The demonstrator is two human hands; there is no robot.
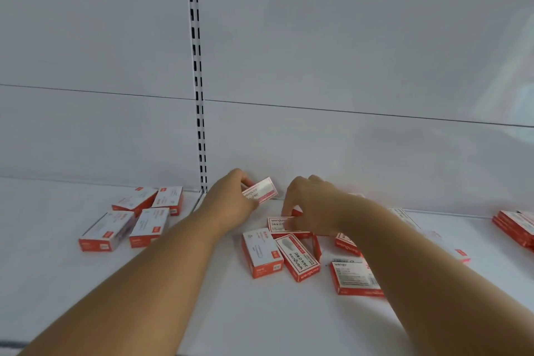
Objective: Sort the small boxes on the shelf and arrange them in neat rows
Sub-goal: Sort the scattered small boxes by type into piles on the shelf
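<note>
Small red-and-white boxes lie scattered on a white shelf [260, 321]. My left hand [228, 199] holds one box [261, 191] lifted and tilted near the back wall. My right hand [312, 205] pinches the edge of another box [277, 224] lying flat in the middle pile. In front of it lie more loose boxes at odd angles: one [261, 251], a second [299, 257], and a third [354, 277]. Several boxes [135, 217] sit grouped at the left. My right forearm hides part of the pile.
A stack of the same boxes [515, 227] sits at the far right edge. A slotted upright rail [198, 95] runs up the white back wall. One more box [461, 254] peeks out beyond my right forearm.
</note>
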